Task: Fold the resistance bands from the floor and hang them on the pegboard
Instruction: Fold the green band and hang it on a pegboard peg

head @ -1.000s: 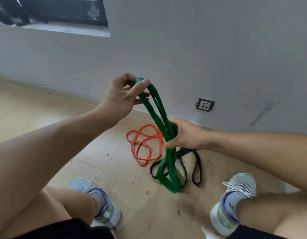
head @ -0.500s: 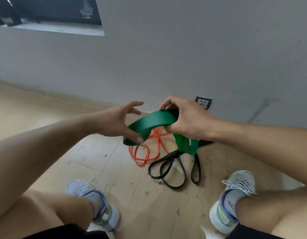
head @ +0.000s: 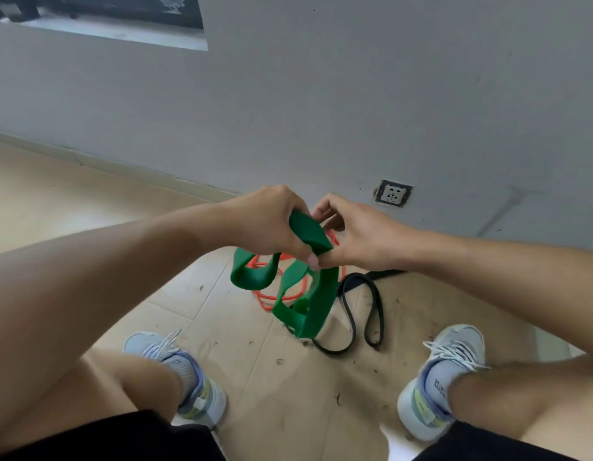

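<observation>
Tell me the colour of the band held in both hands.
Green. The band is plain solid green, seen in the head view, the only one.

**Floor and what lies on it**

The floor [head: 88, 207] is pale tan tile with visible seams, scattered with small dark specks and scuffs, thickest toward the right. An orange band [head: 271, 296] lies in loose loops near the far wall. Just to its right a black band [head: 371, 314] lies in long narrow loops, its far end running toward the wall. Two light grey sneakers stand on the near tiles, the left sneaker [head: 185, 377] and the right sneaker [head: 441, 377] well apart.
</observation>
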Motion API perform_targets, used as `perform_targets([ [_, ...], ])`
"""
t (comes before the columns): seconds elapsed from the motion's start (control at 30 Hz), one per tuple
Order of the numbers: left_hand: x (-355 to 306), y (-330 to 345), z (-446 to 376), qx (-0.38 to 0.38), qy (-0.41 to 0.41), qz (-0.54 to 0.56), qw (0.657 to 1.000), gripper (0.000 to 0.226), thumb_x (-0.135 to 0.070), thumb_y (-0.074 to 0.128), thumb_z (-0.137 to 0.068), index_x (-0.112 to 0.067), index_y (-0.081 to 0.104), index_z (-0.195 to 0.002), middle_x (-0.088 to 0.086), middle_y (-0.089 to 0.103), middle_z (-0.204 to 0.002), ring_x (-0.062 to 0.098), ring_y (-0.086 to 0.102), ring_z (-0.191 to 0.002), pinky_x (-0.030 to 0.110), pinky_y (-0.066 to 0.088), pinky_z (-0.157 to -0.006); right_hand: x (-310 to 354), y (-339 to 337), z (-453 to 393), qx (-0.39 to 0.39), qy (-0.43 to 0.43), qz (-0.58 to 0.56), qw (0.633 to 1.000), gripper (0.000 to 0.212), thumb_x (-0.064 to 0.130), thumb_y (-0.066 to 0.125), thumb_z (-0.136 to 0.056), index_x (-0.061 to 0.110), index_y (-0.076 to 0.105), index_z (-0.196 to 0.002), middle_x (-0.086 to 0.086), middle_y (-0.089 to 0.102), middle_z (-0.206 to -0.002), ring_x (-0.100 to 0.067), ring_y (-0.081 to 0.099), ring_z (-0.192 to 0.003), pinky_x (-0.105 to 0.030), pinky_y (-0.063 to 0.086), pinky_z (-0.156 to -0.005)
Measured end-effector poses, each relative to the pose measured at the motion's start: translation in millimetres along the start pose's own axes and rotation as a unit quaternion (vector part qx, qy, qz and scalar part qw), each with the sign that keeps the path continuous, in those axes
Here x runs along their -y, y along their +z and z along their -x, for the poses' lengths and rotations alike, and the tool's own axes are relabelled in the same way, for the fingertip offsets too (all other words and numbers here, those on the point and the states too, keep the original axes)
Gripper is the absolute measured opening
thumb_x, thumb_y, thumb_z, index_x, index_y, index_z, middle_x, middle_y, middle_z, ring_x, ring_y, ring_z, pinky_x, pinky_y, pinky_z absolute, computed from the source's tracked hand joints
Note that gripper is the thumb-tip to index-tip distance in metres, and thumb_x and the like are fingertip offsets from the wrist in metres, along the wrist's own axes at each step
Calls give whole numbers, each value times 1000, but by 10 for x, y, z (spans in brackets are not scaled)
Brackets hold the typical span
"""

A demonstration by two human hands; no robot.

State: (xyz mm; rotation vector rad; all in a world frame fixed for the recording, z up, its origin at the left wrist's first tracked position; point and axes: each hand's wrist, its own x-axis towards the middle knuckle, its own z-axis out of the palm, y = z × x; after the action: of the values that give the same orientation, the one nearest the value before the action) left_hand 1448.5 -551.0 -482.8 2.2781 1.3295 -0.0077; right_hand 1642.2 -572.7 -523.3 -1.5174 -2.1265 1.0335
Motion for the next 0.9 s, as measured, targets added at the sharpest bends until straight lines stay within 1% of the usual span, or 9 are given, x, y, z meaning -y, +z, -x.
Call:
perform_targets([
  [0.1,23,6,24,0,5,-1,1000,41,-53,87,-69,-24,76,-98,-6,70,-72,4,57,-55,13,39,-47,-27,36,-7,24,17,-5,1000,64,38,97,-64,33,57,-113,16,68,-107,-1,65,-100,-22,52,-82],
  [0.2,54,-12,34,4,15,-6,1000,33,-49,86,-72,-24,78,-92,-6,66,-67,7,51,-53,15,35,-46,-24,65,-22,41,10,-3,999,58,43,98,-60,35,65,-107,14,74,-100,-2,69,-96,-30,58,-87],
  [0.33,93,-30,46,39,1,-19,999,29,-50,86,-72,-24,77,-82,-5,62,-61,8,48,-49,21,36,-49,11,57,-23,68,0,7,998,50,42,98,-59,32,73,-101,14,78,-95,-1,72,-89,-30,58,-86],
  [0.43,96,-8,58,60,-8,-14,998,36,-46,88,-72,-20,75,-93,-2,68,-69,10,54,-55,23,39,-53,-7,58,-24,84,-1,1,996,51,41,98,-61,28,75,-105,9,80,-94,-12,75,-89,-39,59,-88],
  [0.53,97,-9,69,64,-16,31,997,58,-36,94,-66,-24,59,-109,-4,72,-79,11,63,-62,29,49,-61,-29,38,-9,89,-5,-14,996,45,40,96,-65,27,77,-103,0,80,-95,-25,74,-91,-46,57,-88],
  [0.63,126,-18,67,64,-20,60,996,64,-31,97,-62,-26,56,-110,-1,73,-84,17,70,-71,39,58,-75,-29,18,-21,101,0,-18,995,39,36,95,-69,31,77,-103,-1,80,-95,-23,74,-90,-43,57,-86],
  [0.73,127,-16,73,69,-17,82,994,66,-31,98,-58,-28,58,-110,-3,72,-84,14,69,-69,29,55,-63,-35,52,-40,94,-1,-13,995,58,41,96,-64,37,68,-114,4,79,-102,-16,75,-92,-39,58,-87],
  [0.83,98,-16,73,50,-15,47,998,61,-33,97,-61,-28,59,-109,-5,70,-85,12,65,-67,27,51,-59,-44,78,-52,96,-1,29,995,43,39,95,-68,32,68,-101,23,68,-75,2,62,-66,-17,45,-60],
  [0.9,79,-14,69,25,-9,23,999,56,-34,96,-62,-28,61,-105,-8,67,-84,9,62,-67,24,48,-59,-29,86,-67,92,0,63,994,35,43,91,-73,26,68,-94,15,60,-66,0,53,-58,-16,35,-52],
])
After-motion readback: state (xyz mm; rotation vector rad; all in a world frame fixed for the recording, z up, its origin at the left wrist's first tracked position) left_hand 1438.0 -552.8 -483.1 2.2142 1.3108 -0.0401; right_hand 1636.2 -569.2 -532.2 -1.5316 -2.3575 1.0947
